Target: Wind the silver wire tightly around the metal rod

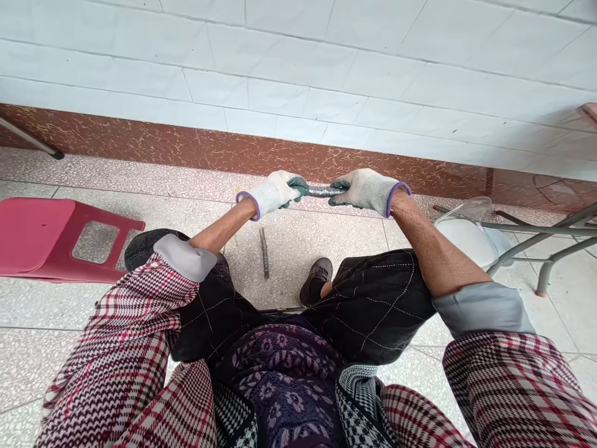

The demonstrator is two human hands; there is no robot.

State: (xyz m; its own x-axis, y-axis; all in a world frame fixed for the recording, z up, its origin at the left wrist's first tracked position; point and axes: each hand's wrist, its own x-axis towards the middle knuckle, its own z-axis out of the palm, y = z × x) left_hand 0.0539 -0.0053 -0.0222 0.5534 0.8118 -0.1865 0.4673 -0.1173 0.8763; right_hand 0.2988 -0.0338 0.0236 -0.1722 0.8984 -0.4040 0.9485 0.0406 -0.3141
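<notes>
Between my two gloved hands is a short silvery, ribbed rod [319, 191], held level in front of the wall's brown base. My left hand [284, 188], in a white glove with green fingers and a purple cuff, is closed round its left end. A matching glove covers my right hand [358, 188], which grips the right end. Both rod ends are hidden by the fingers. On the floor below my left hand lies a second thin grey, ribbed rod [264, 252], apart from both hands.
A red plastic stool [41, 236] stands at the left. To the right are a folding metal frame [541, 249] and a white bucket-like container [466, 233]. The white tiled wall [298, 74] rises ahead, and my shoe [317, 280] rests on the speckled floor.
</notes>
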